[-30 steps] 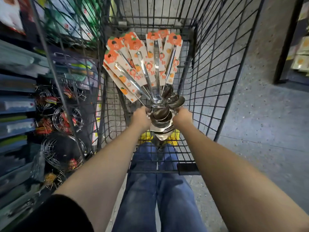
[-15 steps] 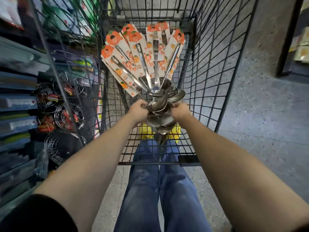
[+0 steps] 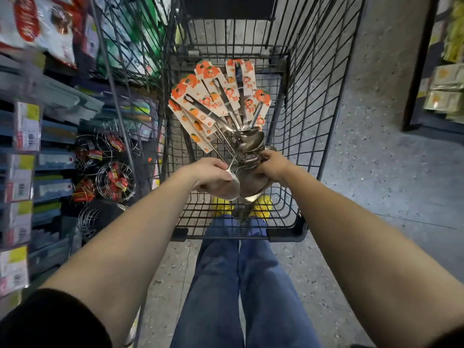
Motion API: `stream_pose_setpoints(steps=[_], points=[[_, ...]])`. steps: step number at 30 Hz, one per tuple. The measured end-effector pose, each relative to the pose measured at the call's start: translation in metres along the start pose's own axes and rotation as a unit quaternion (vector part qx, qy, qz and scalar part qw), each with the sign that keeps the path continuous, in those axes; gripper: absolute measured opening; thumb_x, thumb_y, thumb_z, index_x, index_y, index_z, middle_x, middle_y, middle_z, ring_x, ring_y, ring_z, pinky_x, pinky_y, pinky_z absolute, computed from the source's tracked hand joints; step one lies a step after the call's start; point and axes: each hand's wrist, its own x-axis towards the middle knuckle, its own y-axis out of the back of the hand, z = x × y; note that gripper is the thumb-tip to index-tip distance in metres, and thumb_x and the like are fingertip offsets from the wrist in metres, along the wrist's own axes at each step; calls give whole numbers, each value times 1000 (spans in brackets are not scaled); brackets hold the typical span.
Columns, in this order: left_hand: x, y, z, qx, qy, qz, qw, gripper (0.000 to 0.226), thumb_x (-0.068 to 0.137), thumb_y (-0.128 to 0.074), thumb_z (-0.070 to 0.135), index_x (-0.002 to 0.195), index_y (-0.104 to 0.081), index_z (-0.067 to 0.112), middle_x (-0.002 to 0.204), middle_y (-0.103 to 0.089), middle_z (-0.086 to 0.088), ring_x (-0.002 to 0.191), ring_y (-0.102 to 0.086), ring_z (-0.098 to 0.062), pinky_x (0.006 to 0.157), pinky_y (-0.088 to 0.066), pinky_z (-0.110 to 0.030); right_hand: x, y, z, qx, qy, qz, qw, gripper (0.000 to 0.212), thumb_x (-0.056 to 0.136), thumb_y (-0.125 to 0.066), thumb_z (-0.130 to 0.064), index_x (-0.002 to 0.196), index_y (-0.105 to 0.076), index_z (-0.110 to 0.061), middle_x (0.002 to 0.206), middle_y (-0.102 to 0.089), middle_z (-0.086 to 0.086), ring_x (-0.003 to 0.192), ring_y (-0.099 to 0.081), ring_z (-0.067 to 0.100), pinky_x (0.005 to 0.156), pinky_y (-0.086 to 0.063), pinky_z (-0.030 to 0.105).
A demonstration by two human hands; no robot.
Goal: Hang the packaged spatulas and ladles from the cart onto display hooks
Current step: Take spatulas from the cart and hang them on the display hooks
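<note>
A fanned bundle of steel ladles (image 3: 221, 106) on white cards with orange prints stands above the black wire cart (image 3: 324, 101). Their stacked bowls (image 3: 251, 146) point toward me. My right hand (image 3: 272, 165) grips the stack of bowls from the right. My left hand (image 3: 211, 175) holds one ladle by its bowl (image 3: 232, 184), pulled a little out of the stack to the left. Both hands are over the near end of the cart basket.
Shelves on the left carry wire baskets (image 3: 114, 177), flat packaged goods (image 3: 22, 126) and bags (image 3: 37, 23). The cart's near rail (image 3: 226, 237) lies in front of my legs. Grey speckled floor (image 3: 376, 172) opens to the right, with another shelf (image 3: 444, 84) at far right.
The bundle has tilted and shifted right. My left hand has separated one ladle bowl from the stack and drawn it left and toward me. The view has swung slightly left.
</note>
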Motion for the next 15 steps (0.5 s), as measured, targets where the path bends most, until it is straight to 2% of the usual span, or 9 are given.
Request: stream_pose_setpoints(steps=[2,4,6,8,10,13,15], points=[[8,-5,-3,6,-8,19,1000,39,87,-79,39,122,-67,26,114,-61,1,109,-60,-22,98,-53,-39,1,-1,1,-15,-1,11,1000,61,78,-81,2,134,-60,-11,120,-71,12,109,-67,30,100,-56,43],[13,-11,-8,15,-10,26,999,38,88,-79,36,122,-67,24,113,-62,0,105,-61,-21,94,-53,-36,3,-4,4,-44,3,33,998,64,72,-88,-3,130,-64,-11,119,-71,9,111,-67,28,102,-54,42],[17,-15,-12,16,-3,21,1000,41,88,-80,31,125,-65,23,116,-66,-3,103,-65,-22,94,-55,-36,3,-8,9,-52,5,42,998,52,74,-87,-3,122,-68,-11,114,-72,6,108,-67,24,101,-54,37],[18,-17,-14,16,-14,6,1000,51,88,-79,24,136,-61,22,113,-69,-4,96,-67,-19,84,-55,-32,1,-12,14,-26,-2,38,999,45,80,-81,1,122,-67,-9,111,-71,5,103,-64,21,94,-52,30],[17,-20,-14,30,-29,-15,999,59,91,-76,22,146,-53,24,103,-67,1,88,-66,-16,73,-51,-30,1,-16,19,-14,-7,45,999,41,84,-76,4,122,-66,-8,111,-70,9,101,-62,22,86,-50,29],[12,-24,-12,37,-44,-6,998,37,96,-70,31,131,-59,29,103,-66,4,85,-65,-11,65,-47,-26,3,-22,26,-21,-5,58,998,29,85,-72,4,113,-67,-2,110,-72,14,108,-66,30,91,-55,37],[14,-26,-14,34,-59,24,997,29,98,-68,33,124,-67,21,106,-67,3,86,-64,-11,67,-47,-25,8,-23,31,-16,-11,70,997,27,87,-68,3,113,-63,2,110,-72,18,108,-67,34,95,-57,44]])
